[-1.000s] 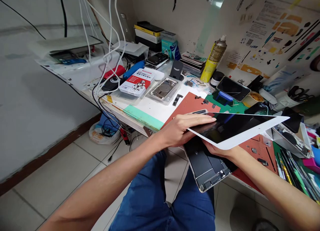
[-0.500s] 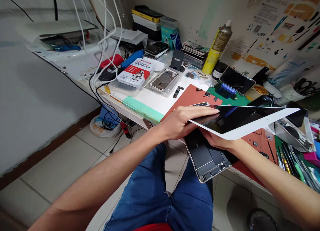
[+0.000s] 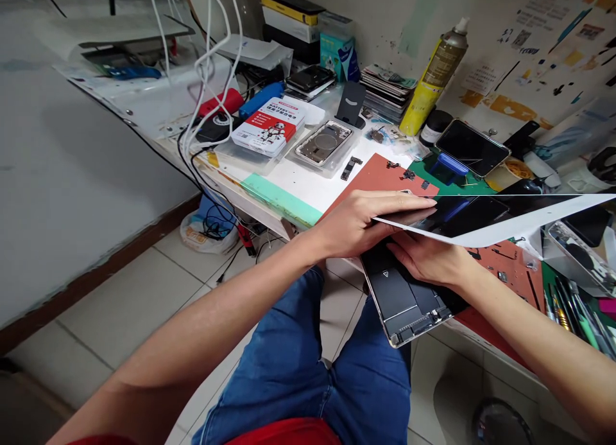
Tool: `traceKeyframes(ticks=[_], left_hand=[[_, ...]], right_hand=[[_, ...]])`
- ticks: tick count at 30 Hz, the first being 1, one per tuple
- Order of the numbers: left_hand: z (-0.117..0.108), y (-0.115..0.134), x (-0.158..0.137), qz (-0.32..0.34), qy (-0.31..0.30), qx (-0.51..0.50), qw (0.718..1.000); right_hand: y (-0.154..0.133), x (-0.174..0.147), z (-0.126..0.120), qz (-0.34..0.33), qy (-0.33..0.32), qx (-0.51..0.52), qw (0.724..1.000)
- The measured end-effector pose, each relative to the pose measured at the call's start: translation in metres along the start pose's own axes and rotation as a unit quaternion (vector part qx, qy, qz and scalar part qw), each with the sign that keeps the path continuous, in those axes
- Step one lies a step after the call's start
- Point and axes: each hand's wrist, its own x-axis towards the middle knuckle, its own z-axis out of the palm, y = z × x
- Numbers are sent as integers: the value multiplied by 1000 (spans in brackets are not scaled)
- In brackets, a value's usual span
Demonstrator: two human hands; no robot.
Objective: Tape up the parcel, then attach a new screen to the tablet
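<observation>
A white-framed tablet screen (image 3: 474,230) is tilted up over an opened tablet body (image 3: 407,307), whose dark batteries and lower edge parts show. My left hand (image 3: 353,220) grips the screen's left end, its fingers laid over the black glass. Its thumb is hidden. Beneath the screen, my right hand (image 3: 433,259) is closed over the tablet body, fingers pointing left and bent together. Whatever those fingertips hold is covered by the screen and the hand. The tablet body juts past the bench's front edge, above my knees.
An orange-red mat (image 3: 370,182) bears small parts. Behind lie a phone housing (image 3: 325,143), a battery box (image 3: 269,127) and a yellow spray can (image 3: 436,76). A phone (image 3: 471,146) leans on a blue stand. Tweezers and tools (image 3: 575,310) lie right; white cables (image 3: 195,111) hang left.
The screen has tipped to a flatter, more edge-on angle and reaches further right in view. More of my right hand shows below it. The whole view has shifted slightly.
</observation>
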Motion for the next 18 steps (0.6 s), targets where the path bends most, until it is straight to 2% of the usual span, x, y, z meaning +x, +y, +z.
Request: traceKeyframes(ticks=[8, 18], left_hand=[[2, 0, 1, 7, -4, 4, 1000], [-8, 7, 1, -20, -57, 1, 998]], right_hand=[[0, -4, 2, 45, -36, 21, 998], [-6, -8, 6, 110, -86, 90, 986]])
